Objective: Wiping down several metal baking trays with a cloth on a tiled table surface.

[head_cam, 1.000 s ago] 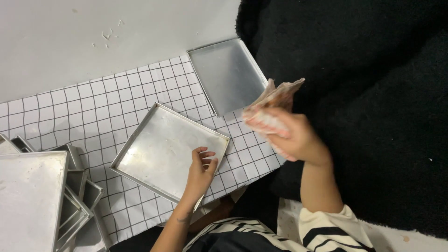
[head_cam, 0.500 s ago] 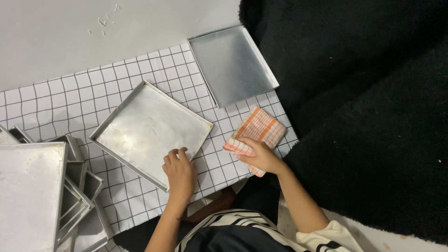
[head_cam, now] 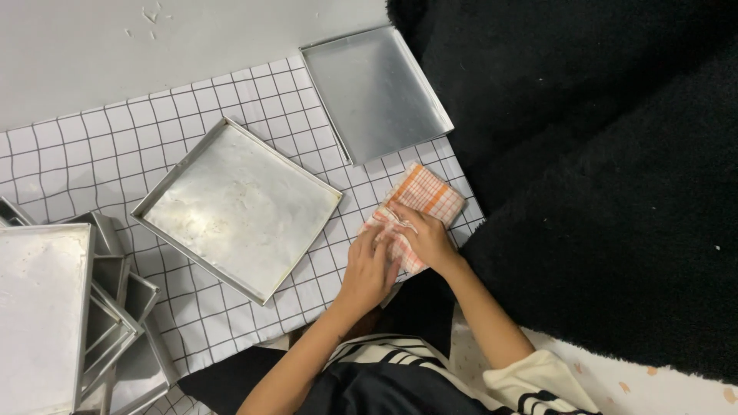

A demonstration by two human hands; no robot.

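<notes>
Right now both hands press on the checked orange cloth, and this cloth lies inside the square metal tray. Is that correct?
Not quite. In the head view the left hand and right hand do press the orange cloth, but it lies on the gridded mat, beside the square metal tray, not inside it.

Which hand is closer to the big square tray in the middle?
Left. The left hand lies just beside the tray's near right edge, on the cloth; the right hand rests farther right on the cloth.
</notes>
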